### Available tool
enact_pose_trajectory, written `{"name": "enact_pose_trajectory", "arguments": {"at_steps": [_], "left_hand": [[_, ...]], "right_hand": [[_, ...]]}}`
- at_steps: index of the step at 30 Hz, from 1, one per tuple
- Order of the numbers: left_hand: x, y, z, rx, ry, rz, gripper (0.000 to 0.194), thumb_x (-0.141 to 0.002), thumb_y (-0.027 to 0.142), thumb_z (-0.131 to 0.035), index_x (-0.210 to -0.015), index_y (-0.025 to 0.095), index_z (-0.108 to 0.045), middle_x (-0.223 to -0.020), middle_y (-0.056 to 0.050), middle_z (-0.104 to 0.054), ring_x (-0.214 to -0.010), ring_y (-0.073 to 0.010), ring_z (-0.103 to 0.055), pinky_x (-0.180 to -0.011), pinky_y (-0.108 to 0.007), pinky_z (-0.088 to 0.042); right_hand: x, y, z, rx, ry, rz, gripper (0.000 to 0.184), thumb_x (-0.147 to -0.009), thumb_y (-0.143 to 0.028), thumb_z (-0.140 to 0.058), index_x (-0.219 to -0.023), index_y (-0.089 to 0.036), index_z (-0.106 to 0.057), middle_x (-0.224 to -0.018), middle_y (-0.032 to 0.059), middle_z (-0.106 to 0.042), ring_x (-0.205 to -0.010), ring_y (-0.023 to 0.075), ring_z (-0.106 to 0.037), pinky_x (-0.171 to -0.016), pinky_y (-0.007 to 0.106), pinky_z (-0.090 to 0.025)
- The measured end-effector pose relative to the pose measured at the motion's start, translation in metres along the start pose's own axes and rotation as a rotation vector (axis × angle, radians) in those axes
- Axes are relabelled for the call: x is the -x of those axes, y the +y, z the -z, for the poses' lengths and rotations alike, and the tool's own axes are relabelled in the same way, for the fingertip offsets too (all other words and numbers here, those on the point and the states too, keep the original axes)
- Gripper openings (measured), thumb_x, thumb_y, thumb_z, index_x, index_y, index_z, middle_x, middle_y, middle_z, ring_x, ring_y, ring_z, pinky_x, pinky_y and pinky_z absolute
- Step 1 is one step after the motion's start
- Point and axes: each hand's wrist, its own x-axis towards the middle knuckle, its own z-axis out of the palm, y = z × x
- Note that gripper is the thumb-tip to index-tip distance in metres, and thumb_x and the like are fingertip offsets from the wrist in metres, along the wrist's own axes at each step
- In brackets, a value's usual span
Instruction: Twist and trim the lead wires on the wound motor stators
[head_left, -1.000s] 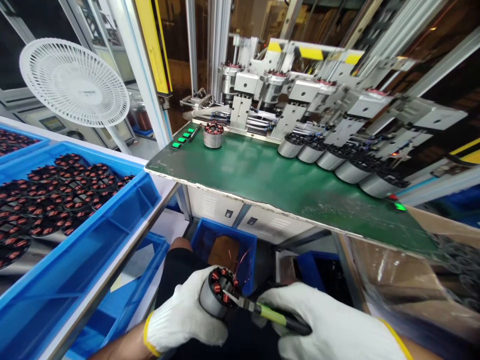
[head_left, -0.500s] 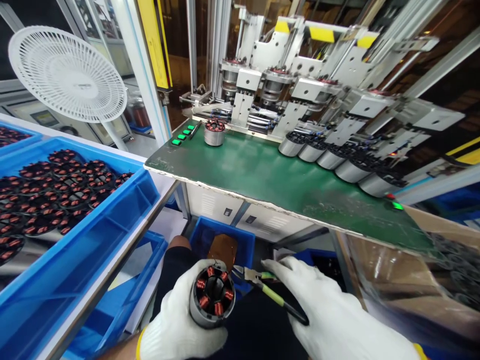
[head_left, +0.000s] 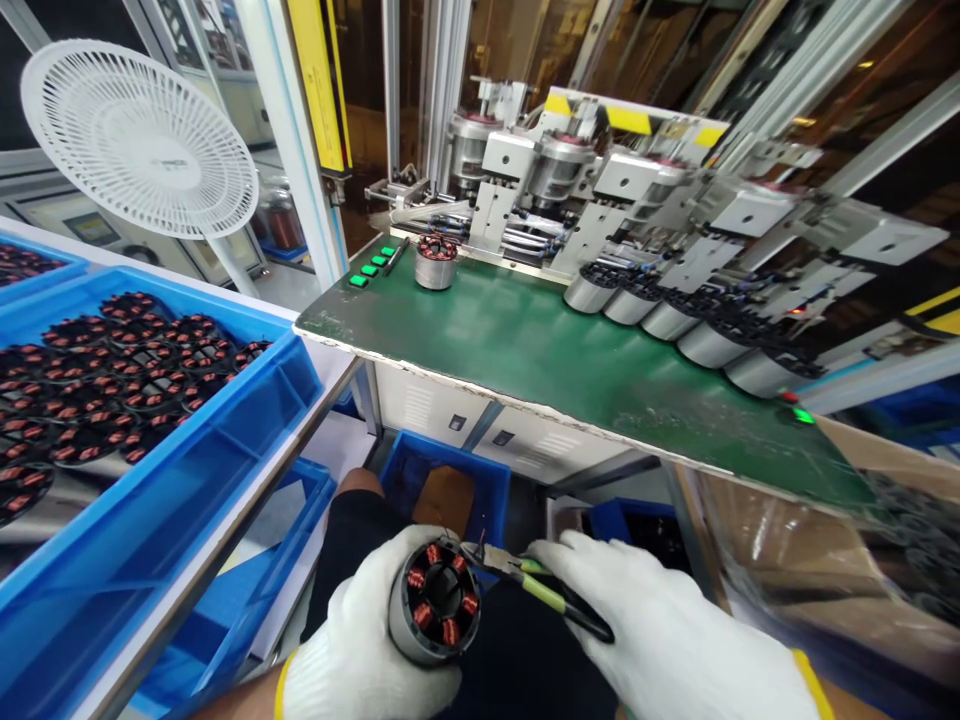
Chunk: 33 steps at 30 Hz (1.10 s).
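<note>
In a white glove, my left hand is wrapped round a motor stator, a grey metal cylinder with copper coils inside a black insert. The stator's open end is tilted up toward me. My gloved right hand grips diagonal cutters with yellow-green and black handles. Their jaws are at the stator's upper right rim, by a thin wire end. Whether the jaws touch the wire I cannot tell. Part of the right hand's fingers is hidden behind the handles.
A green work surface carries one wound stator at left and several grey stators at right, before a winding machine. Left stands a blue crate of wound stators, with a white fan behind. A plastic-lined box is at right.
The cutters' jaws have come up to the stator's rim, closing the gap. The stator has shifted slightly right and turned. In the machine, the upper tooling has dropped, showing the cylinders.
</note>
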Motion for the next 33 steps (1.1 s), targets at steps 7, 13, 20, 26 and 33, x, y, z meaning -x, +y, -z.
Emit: {"name": "enact_pose_trajectory", "arguments": {"at_steps": [7,13,20,26,33], "left_hand": [[-0.001,-0.004,-0.002,-0.026,0.015,-0.053,0.073,-0.045,0.018,-0.073,-0.116,0.027,-0.056,-0.115,-0.004,-0.062,-0.101,-0.0272,-0.061,-0.088,-0.034,-0.05],[0.002,0.0,0.002,-0.02,-0.057,-0.09,0.069,-0.05,0.022,-0.071,-0.116,0.029,-0.056,-0.112,-0.001,-0.066,-0.094,-0.0235,-0.064,-0.085,-0.031,-0.051],[0.004,0.018,0.005,-0.007,-0.114,-0.076,0.066,-0.053,0.024,-0.07,-0.118,0.032,-0.06,-0.105,-0.001,-0.07,-0.086,-0.0229,-0.067,-0.088,-0.033,-0.051],[0.004,0.003,0.0,-0.024,-0.172,0.031,0.08,-0.051,0.032,-0.074,-0.127,0.034,-0.053,-0.122,-0.003,-0.064,-0.101,-0.028,-0.065,-0.086,-0.033,-0.053],[-0.001,-0.002,0.006,0.076,-0.173,0.113,0.085,-0.043,0.031,-0.081,-0.124,0.031,-0.055,-0.112,-0.003,-0.067,-0.094,-0.026,-0.066,-0.077,-0.028,-0.053]], "right_hand": [[-0.005,0.0,0.0,-0.003,0.06,-0.069,0.072,-0.072,-0.013,-0.048,-0.14,-0.036,-0.042,-0.138,0.0059,-0.05,-0.118,0.0304,-0.054,-0.094,0.049,-0.05],[-0.007,-0.01,-0.002,0.116,0.139,-0.022,0.083,-0.066,-0.007,-0.047,-0.142,-0.037,-0.039,-0.136,0.007,-0.05,-0.119,0.0306,-0.052,-0.088,0.047,-0.053],[-0.009,-0.01,-0.006,0.13,0.155,0.04,0.083,-0.065,-0.008,-0.047,-0.142,-0.038,-0.038,-0.137,0.0061,-0.049,-0.119,0.029,-0.053,-0.088,0.043,-0.053],[-0.016,-0.007,-0.007,0.329,0.126,0.026,0.06,-0.074,-0.014,-0.048,-0.131,-0.032,-0.051,-0.123,0.0112,-0.059,-0.095,0.0306,-0.063,-0.069,0.041,-0.056],[-0.025,0.014,-0.006,0.542,0.306,-0.016,0.063,-0.069,-0.005,-0.048,-0.128,-0.025,-0.053,-0.113,0.0163,-0.059,-0.096,0.037,-0.06,-0.069,0.046,-0.053]]}}
